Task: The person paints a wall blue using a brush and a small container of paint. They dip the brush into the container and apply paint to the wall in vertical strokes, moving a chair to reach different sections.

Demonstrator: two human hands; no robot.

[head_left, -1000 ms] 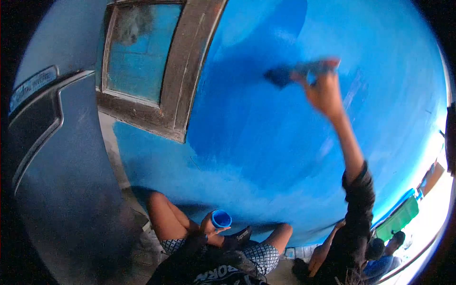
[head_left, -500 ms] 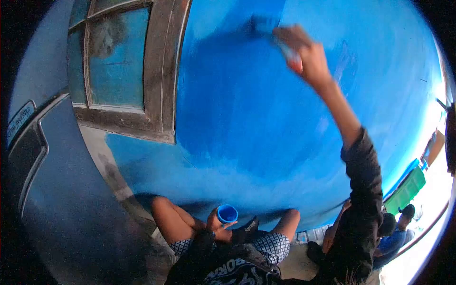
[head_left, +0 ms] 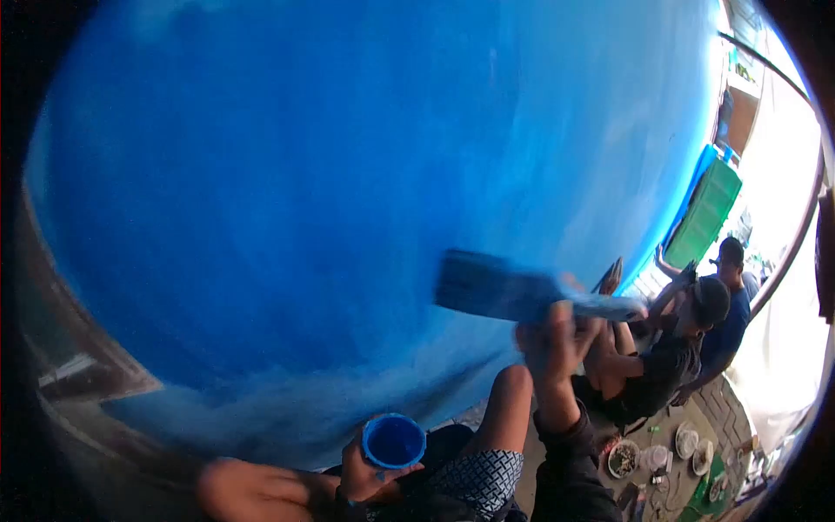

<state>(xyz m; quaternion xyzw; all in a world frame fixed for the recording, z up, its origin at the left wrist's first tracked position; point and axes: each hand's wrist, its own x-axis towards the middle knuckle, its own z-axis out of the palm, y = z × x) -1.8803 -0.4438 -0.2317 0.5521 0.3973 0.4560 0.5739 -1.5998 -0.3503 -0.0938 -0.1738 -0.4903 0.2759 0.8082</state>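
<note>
Fingers of my left hand (head_left: pixel 364 474) wrap round a blue cup (head_left: pixel 394 441) of blue paint, low in front of my body. Raised at the right of centre, my right hand (head_left: pixel 557 348) grips the handle of a wide paintbrush (head_left: pixel 496 287). The brush is blurred, its dark bristle end pointing left and its handle to the right. Behind it stands the wall (head_left: pixel 304 174), with deep blue paint over much of it and lighter blue at the right and along the lower part. Whether the bristles touch the wall I cannot tell.
Two people sit at the right beside the wall, one in a black shirt (head_left: pixel 665 374), one in blue (head_left: pixel 731 326). A green container (head_left: pixel 706 211) is beyond them. Several bowls and plates (head_left: pixel 624 458) lie on the ground at the lower right. A window frame's corner (head_left: pixel 104 378) shows at lower left.
My right hand and the brush have come down from high on the wall to near my knee. The view has turned right, so the window has mostly left it and more of the people shows.
</note>
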